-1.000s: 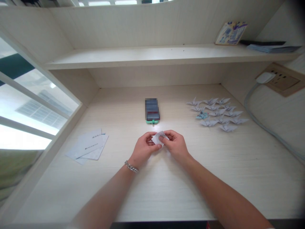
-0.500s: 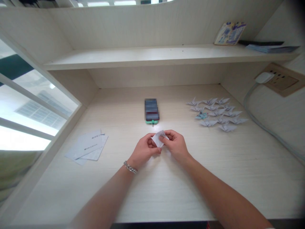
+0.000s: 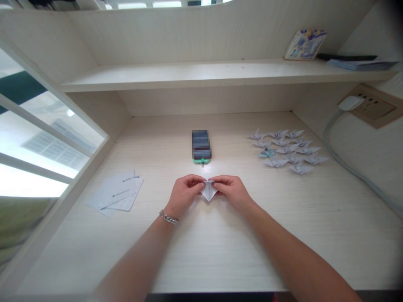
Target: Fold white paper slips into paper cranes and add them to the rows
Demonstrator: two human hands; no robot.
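A small folded piece of white paper (image 3: 209, 192) is held between my two hands, one corner pointing down toward me. My left hand (image 3: 185, 191), with a silver chain bracelet (image 3: 168, 217) at the wrist, pinches its left edge between thumb and fingers. The right edge is pinched the same way by my right hand (image 3: 232, 189). The fingers partly cover the paper's sides. Beyond the hands lies a phone (image 3: 202, 144) with a blurred screen and a green lower edge. Several folded paper cranes (image 3: 286, 149) stand in rows to the right, one of them bluish (image 3: 267, 152).
Loose white paper sheets (image 3: 116, 195) lie on the desk (image 3: 208, 260) at left. A shelf (image 3: 176, 75) spans the back, with a small patterned packet (image 3: 305, 44) at its right. A grey cable (image 3: 349, 172) runs down from the wall socket (image 3: 374, 105) on the right.
The folded paper has been turned so its point faces down toward me. Both hands have shifted their grip and now hold it symmetrically by its two sides.
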